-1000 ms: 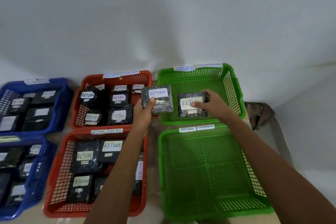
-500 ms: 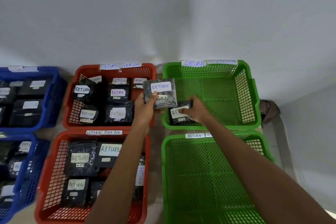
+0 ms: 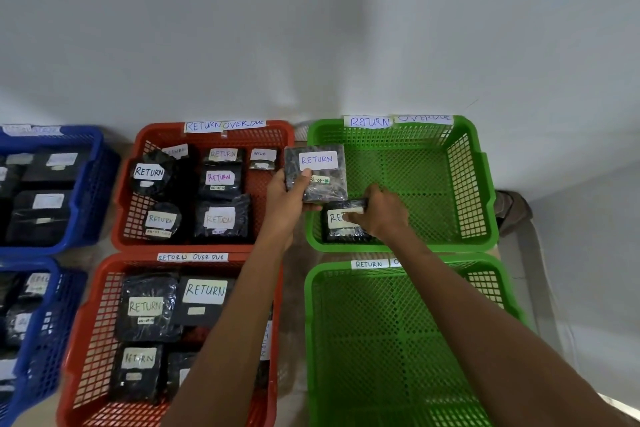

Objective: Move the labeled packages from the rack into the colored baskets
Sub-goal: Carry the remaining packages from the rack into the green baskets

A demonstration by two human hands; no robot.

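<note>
White wall (image 3: 311, 28) behind, far green basket (image 3: 465, 180): my right hand (image 3: 379, 215) pinches a package (image 3: 341, 230) set in its near-left corner; my left hand (image 3: 287, 199) grips a second package (image 3: 317, 172) just above-left, over that rim, likely next in.

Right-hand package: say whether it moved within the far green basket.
Yes. The package under the right hand went left, into the far green basket's near-left corner.

Black plastic-wrapped RETURN-labelled package (image 3: 317, 173) is being held above far green mesh basket's (image 3: 468, 177) left rim; second black package (image 3: 334, 219) is lying inside, near-left corner.
</note>
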